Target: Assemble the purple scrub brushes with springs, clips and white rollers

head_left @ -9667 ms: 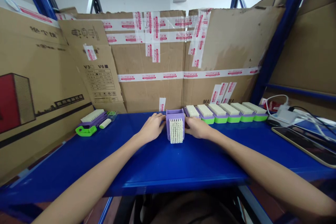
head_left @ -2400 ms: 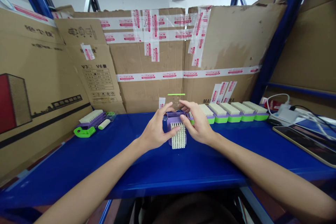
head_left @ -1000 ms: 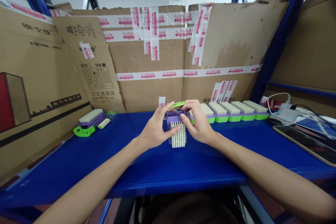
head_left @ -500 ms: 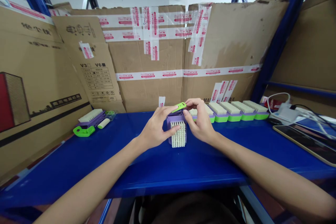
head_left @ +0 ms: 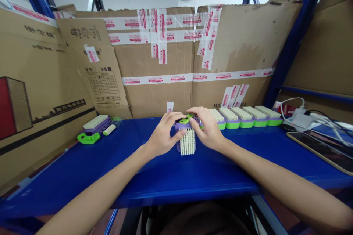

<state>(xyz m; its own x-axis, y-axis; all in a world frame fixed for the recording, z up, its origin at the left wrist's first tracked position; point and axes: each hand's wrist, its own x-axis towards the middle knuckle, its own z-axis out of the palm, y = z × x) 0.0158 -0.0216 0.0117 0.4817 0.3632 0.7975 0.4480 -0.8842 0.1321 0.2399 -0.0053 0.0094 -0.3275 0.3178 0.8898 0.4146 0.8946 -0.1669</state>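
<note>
Brushes set the measure of progress: a purple brush (head_left: pixel 186 137) stands on end at the middle of the blue shelf (head_left: pixel 165 176), its white bristles facing the camera, and every other place is given from it. The left hand (head_left: pixel 162 136) grips its left side, thumb on the front edge by the bristles and fingers curled over the top; the right hand (head_left: pixel 209 129) does the same on the right side, so both sets of fingers are closed against the body of the brush. Between the fingertips, on the top end of the brush, sits a small green piece (head_left: pixel 185 120), pressed down there but seemingly not yet flush, since part of it shows tilted above the purple rim; how it seats I cannot tell. Just right of the brush, a row of finished brushes (head_left: pixel 244 117) lies bristles-up along the cardboard wall (head_left: pixel 176 66), each with a green layer under the purple one, which suggests several are already assembled and this one is close to joining them. Well to the left of the brush lie a bare purple brush (head_left: pixel 97 123), a green handle part (head_left: pixel 88 138) and a small white roller (head_left: pixel 109 130), apparently unassembled, so at least one more seems left. Far right of the brush rest a tablet (head_left: pixel 320 152) and a white charger with cables (head_left: pixel 302 119).
</note>
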